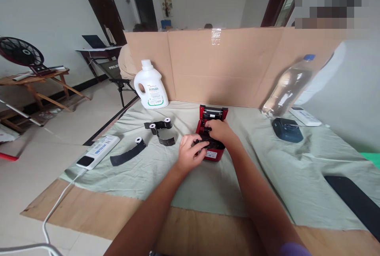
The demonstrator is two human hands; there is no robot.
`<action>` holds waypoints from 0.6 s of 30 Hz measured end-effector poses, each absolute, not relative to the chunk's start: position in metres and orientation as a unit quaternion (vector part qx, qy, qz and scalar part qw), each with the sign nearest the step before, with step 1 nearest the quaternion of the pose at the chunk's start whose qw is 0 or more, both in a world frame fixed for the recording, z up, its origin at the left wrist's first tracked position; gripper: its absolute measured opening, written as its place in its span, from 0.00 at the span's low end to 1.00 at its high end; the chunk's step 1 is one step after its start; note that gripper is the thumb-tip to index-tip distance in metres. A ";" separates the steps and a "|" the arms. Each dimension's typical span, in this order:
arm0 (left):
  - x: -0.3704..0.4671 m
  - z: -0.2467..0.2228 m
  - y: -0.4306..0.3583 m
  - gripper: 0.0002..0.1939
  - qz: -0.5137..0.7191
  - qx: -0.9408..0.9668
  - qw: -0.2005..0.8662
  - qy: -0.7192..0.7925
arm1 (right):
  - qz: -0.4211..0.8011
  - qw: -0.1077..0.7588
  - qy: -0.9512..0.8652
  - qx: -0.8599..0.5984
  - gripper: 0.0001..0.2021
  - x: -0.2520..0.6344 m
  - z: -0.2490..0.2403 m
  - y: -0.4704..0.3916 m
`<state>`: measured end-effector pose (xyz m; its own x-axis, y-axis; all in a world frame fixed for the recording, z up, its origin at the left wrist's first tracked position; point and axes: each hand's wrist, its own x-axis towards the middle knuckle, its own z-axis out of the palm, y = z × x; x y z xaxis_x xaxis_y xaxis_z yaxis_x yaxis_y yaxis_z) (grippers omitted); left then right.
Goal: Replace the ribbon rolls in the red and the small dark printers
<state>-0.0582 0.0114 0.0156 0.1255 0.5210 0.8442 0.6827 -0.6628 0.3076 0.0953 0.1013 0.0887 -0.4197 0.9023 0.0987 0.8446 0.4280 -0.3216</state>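
A small red and black device (213, 154) stands on the green cloth in front of me, its lid (213, 112) raised at the back. My left hand (191, 153) rests at the device's left front, fingers spread over its black part. My right hand (219, 130) reaches into the device from the right, its fingers closed near the inside; whatever they may hold is hidden. Left of the device lie black strips with small white-ended rolls, one curved strip (127, 156) nearer me and others (166, 142) further back.
A white detergent jug (151, 85) and a large clear bottle (289, 85) stand before a cardboard screen (222, 65). A white power bank (99, 151) with a cable is at left. A dark device (287, 130) and a black phone-like slab (353, 200) lie at right.
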 end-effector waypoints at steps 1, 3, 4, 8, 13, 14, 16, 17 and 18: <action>-0.058 0.016 0.011 0.10 -0.525 -0.746 0.077 -0.402 | 0.114 0.130 -0.829 -0.531 0.17 0.094 0.089 0.101; -0.058 0.016 0.012 0.09 -0.526 -0.747 0.076 -0.399 | 0.129 0.141 -0.821 -0.539 0.15 0.095 0.095 0.098; -0.058 0.016 0.012 0.09 -0.526 -0.748 0.076 -0.397 | 0.144 0.151 -0.820 -0.533 0.13 0.098 0.101 0.096; -0.059 0.016 0.012 0.10 -0.530 -0.748 0.077 -0.392 | 0.191 0.257 -0.808 -0.494 0.07 0.118 0.133 0.086; -0.058 0.018 0.011 0.10 -0.531 -0.746 0.081 -0.392 | 0.105 0.455 -0.698 -0.543 0.14 0.135 0.130 0.105; -0.058 0.019 0.011 0.10 -0.532 -0.746 0.084 -0.391 | 0.135 0.464 -0.688 -0.542 0.15 0.136 0.124 0.111; -0.059 0.019 0.010 0.10 -0.532 -0.749 0.091 -0.384 | 0.236 0.469 -0.665 -0.531 0.17 0.139 0.112 0.120; -0.059 0.020 0.010 0.10 -0.530 -0.751 0.096 -0.381 | 0.285 0.472 -0.650 -0.523 0.18 0.141 0.107 0.121; -0.060 0.020 0.010 0.10 -0.528 -0.753 0.101 -0.379 | 0.322 0.480 -0.633 -0.515 0.19 0.142 0.102 0.120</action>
